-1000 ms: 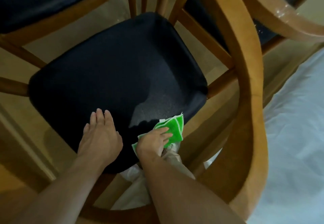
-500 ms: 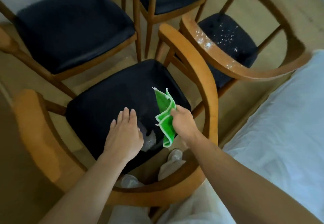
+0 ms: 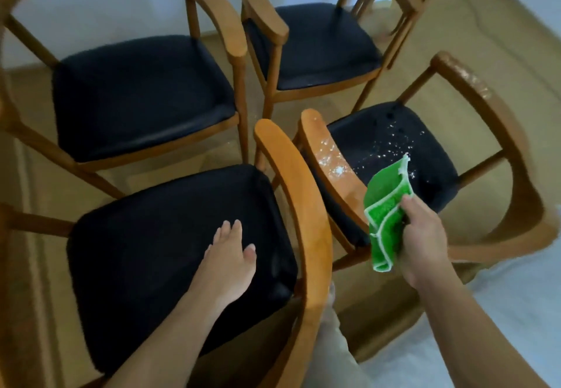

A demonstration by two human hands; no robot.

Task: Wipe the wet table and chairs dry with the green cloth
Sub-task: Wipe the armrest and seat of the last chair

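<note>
wet chair: round-backed wooden chair with black padded seat (image 3: 394, 156), at right; droplets on seat, more on its near curved armrest (image 3: 329, 156)
near chair: same wood-and-black chair (image 3: 170, 235) below the person; no drops visible on seat
far chairs: two more of the kind (image 3: 136, 96) (image 3: 315, 44) behind; wetness can't tell
table: not in view
cloth: green fuzzy cloth with white edging (image 3: 384, 214), folded, hanging in air just over wet armrest, not touching seat
right hand: (image 3: 422, 232) fingers pinched on cloth's right edge, cloth dangles left of them
left hand: (image 3: 227, 257) flat, fingers spread, on near seat, holding nothing
key relation: wet seat lies ahead of right hand, slightly left; armrest's long axis slants from far-left toward the cloth
nearer hand: right, already beside it
next, likely: lower cloth, wipe along armrest, then seat
</note>
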